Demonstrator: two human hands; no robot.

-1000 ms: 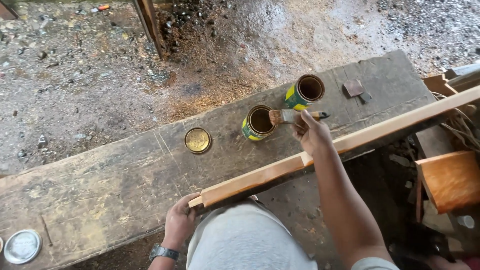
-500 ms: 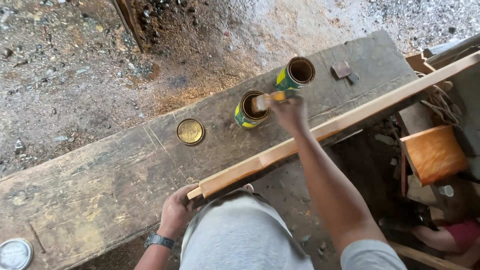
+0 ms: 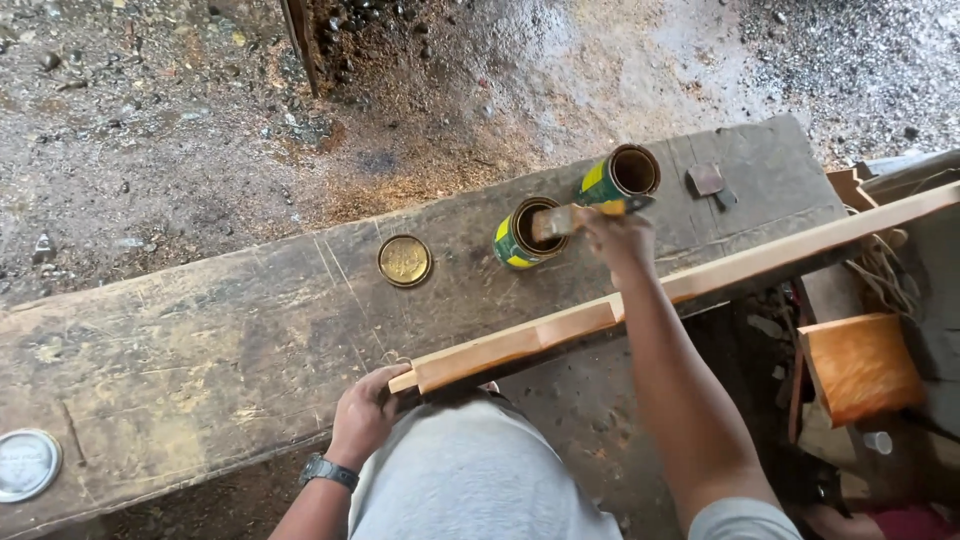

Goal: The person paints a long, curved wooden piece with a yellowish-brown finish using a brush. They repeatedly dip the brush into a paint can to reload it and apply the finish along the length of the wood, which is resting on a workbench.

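- At the centre of the frame, the right hand (image 3: 620, 238) is clamped on a paintbrush (image 3: 572, 217), bristles over the nearer open tin (image 3: 527, 234)
- Lower centre, the left hand (image 3: 366, 415) grips the end of a long wooden batten (image 3: 600, 318) lying across the worn bench (image 3: 200, 350)
- A second tin (image 3: 620, 177) stands just beyond, a round lid (image 3: 404, 260) to the left

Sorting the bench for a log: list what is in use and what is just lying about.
In use: paintbrush in right hand, open near can, long wooden strip held by left hand.
Lying about: second can, gold lid, silver lid, orange block.
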